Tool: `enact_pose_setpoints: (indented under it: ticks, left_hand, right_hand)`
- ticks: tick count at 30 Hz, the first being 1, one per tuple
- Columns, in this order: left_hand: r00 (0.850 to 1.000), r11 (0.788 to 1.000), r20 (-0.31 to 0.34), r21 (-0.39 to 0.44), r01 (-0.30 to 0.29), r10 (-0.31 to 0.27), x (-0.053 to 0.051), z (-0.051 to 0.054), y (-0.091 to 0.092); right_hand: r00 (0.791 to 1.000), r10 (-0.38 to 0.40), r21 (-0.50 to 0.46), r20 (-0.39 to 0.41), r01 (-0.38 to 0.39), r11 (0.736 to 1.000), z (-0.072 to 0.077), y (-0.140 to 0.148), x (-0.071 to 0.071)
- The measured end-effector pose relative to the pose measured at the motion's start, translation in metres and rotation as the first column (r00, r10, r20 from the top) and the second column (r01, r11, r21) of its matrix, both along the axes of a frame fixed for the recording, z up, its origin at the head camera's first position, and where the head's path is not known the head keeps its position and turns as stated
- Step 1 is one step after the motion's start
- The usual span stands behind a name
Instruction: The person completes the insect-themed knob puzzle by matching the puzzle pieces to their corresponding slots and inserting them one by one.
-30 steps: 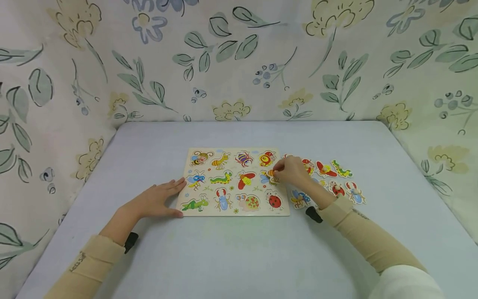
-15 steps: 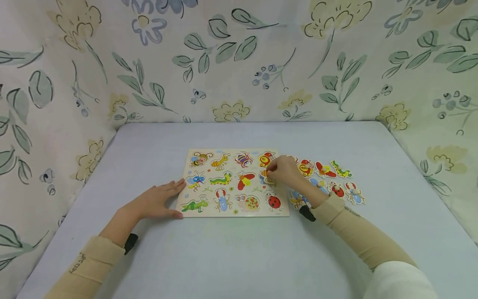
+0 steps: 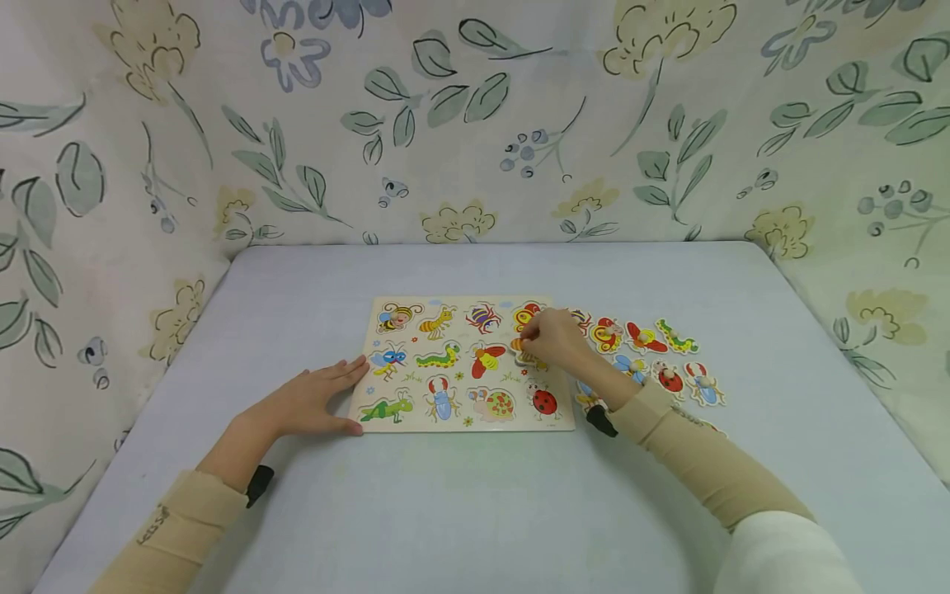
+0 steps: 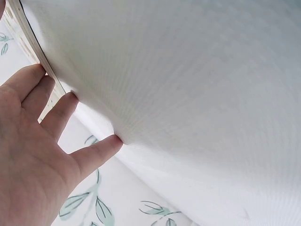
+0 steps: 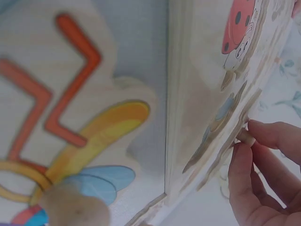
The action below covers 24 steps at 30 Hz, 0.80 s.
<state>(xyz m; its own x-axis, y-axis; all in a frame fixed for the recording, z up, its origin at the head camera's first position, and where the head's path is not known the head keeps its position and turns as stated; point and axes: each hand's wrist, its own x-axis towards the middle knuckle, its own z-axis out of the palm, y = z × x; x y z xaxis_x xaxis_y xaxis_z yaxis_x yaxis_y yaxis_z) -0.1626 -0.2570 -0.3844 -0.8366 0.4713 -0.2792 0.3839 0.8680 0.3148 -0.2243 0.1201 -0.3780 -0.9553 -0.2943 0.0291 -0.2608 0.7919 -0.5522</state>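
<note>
A wooden puzzle board (image 3: 460,375) printed with insects lies on the table. My left hand (image 3: 312,402) rests at its left edge with fingers spread; the left wrist view shows the hand (image 4: 47,136) with fingertips against the board's edge (image 4: 35,47). At the board's right side my right hand (image 3: 564,340) pinches an orange-striped insect piece (image 3: 522,353) over the middle row. In the right wrist view, thumb and finger of the hand (image 5: 263,174) grip the knob (image 5: 245,136) of the piece, which stands slightly off the board surface, beside a blue-winged picture (image 5: 218,117).
Right of the board lie several loose pieces, among them a green caterpillar (image 3: 677,337), a red-winged insect (image 3: 646,337), a ladybug (image 3: 668,378) and a blue beetle (image 3: 703,384). The right forearm passes over part of them. A floral cloth (image 3: 460,124) hangs behind the table.
My right hand has moved a little to the left over the board, carrying the striped piece. The left hand has stayed at the left edge.
</note>
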Motion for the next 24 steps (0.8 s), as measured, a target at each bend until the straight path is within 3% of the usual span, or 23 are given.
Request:
enact_pose_setpoints:
  ticks: [17, 24]
  left_hand:
    - [1.0, 1.0, 0.002, -0.008, -0.001, 0.001, -0.002, -0.002, -0.001]
    - [1.0, 1.0, -0.001, 0.002, 0.009, -0.009, -0.002, -0.002, -0.002]
  right_hand:
    - [0.998, 0.057, 0.02, -0.018, -0.057, 0.998, 0.006, -0.021, -0.008]
    - [0.997, 0.057, 0.016, 0.053, -0.058, 0.998, 0.008, -0.033, -0.011]
